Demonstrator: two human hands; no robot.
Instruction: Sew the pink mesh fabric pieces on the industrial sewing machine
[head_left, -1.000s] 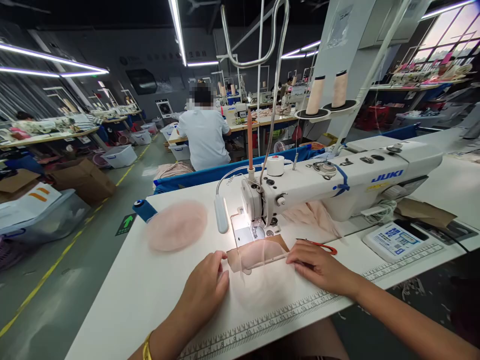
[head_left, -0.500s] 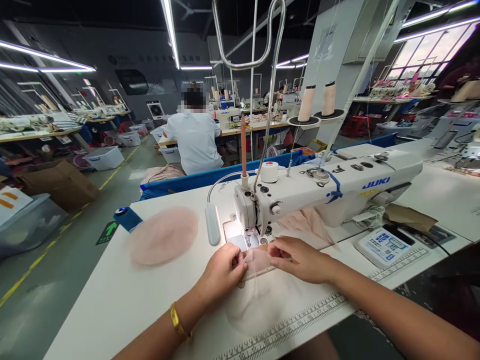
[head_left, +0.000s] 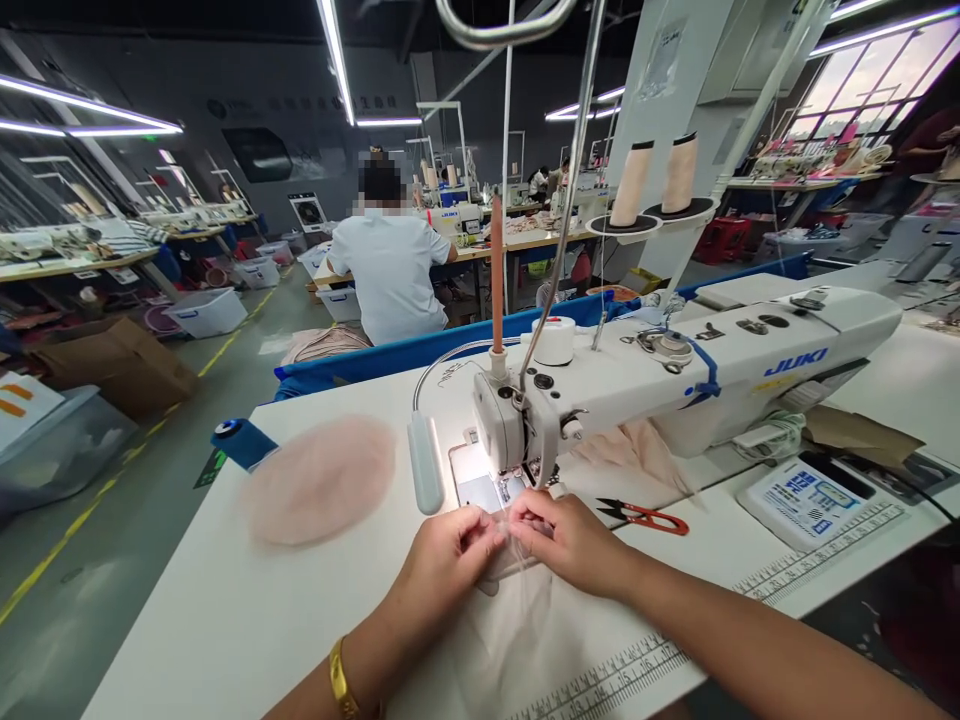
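Note:
My left hand [head_left: 461, 553] and my right hand [head_left: 561, 540] meet just in front of the sewing machine's needle area. Each one pinches the edge of a thin, sheer pale fabric [head_left: 517, 630], which hangs down toward the table's front edge. The fingertips of both hands nearly touch. Behind them stands the white sewing machine [head_left: 705, 365], its lamp [head_left: 425, 465] lighting the metal plate [head_left: 480, 492]. Red-handled thread snips [head_left: 649, 517] lie on the table, right of my right hand. A sheer pink fabric piece [head_left: 322, 480] is spread flat at the left.
A blue thread cone [head_left: 244, 442] lies at the table's left edge. Peach fabric [head_left: 634, 455] is bunched under the machine arm. A control box [head_left: 806, 500] sits at the right, behind a printed ruler strip [head_left: 630, 665]. A person in a white shirt [head_left: 386, 270] sits beyond the blue cloth trough [head_left: 330, 370].
My hands have come closer together, the right one moving left and slightly down with the fabric edge. The thread snips are now uncovered. The view has shifted a little.

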